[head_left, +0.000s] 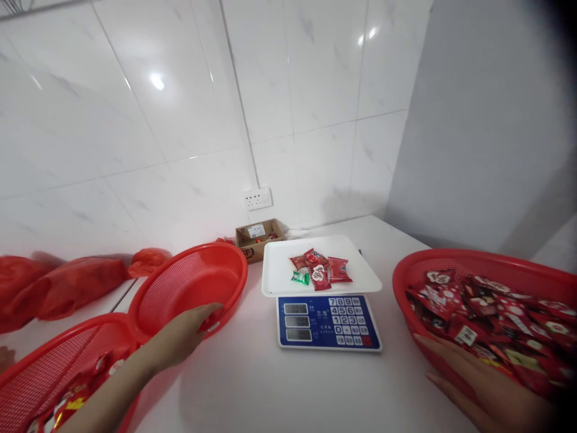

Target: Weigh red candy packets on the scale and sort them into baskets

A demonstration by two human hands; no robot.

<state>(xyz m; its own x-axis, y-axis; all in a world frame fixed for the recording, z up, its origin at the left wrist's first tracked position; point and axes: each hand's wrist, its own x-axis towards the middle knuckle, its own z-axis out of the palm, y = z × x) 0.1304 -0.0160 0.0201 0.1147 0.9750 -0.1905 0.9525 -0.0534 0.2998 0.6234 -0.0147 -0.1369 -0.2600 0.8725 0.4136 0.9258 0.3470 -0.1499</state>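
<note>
My left hand [187,337] is closed at the near rim of a red plastic basket [155,300] with nothing visible inside. A bit of red and white shows at its fingertips; I cannot tell whether it is a packet or part of the rim. My right hand [482,379], fingers stretched out and apart, lies at the near left side of another red basket [406,270], heaped with red snack packets [505,319]. Between the hands stands a digital scale [315,346]. Several red packets [320,276] and one green packet [300,277] lie on its white tray [277,264].
A third red basket [54,343] with packets is at the lower left, under my left forearm. Red plastic bags [83,285] lie along the wall. A small cardboard box [252,249] stands behind the scale, below a wall socket [258,198]. Part of a hand [5,358] shows at the left edge.
</note>
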